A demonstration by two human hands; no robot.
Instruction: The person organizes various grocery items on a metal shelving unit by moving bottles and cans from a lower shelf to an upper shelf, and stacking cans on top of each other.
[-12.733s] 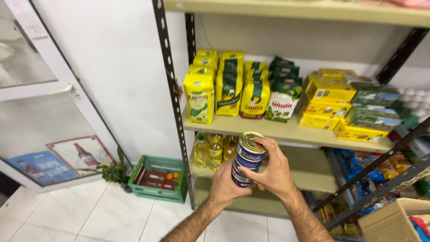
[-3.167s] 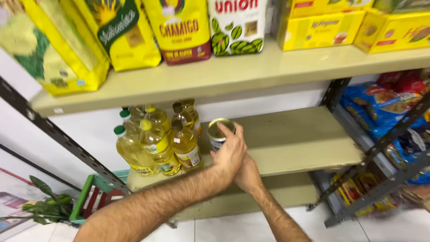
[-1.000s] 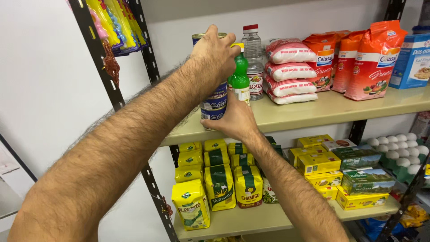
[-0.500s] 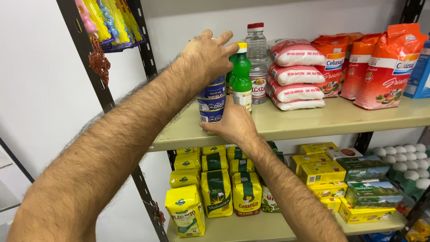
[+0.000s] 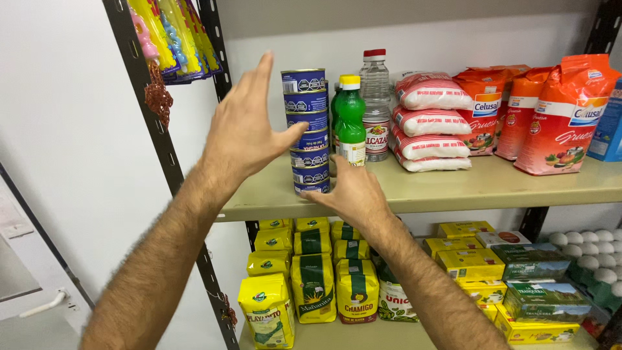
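Note:
A tall stack of several dark blue tins [image 5: 306,129] stands at the left end of a beige shelf [image 5: 453,188]. My left hand [image 5: 249,126] hovers just left of the stack, fingers spread, thumb near the middle tins and holding nothing. My right hand [image 5: 353,191] rests on the shelf edge by the base of the stack, fingers apart, touching the lowest tin. A green bottle with a yellow cap [image 5: 350,123] and a clear bottle with a red cap [image 5: 374,107] stand right behind the stack.
White stacked bags [image 5: 431,123] and orange-red bags [image 5: 551,116] fill the shelf to the right. Yellow packs [image 5: 311,285] and boxes [image 5: 492,272] sit on the lower shelf, with eggs [image 5: 593,253] at far right. A black metal upright [image 5: 162,142] and hanging toys [image 5: 175,39] are at left.
My left hand has let go of the top of the tin stack and drawn back to the left, fingers open. My right hand has stayed at the base of the stack.

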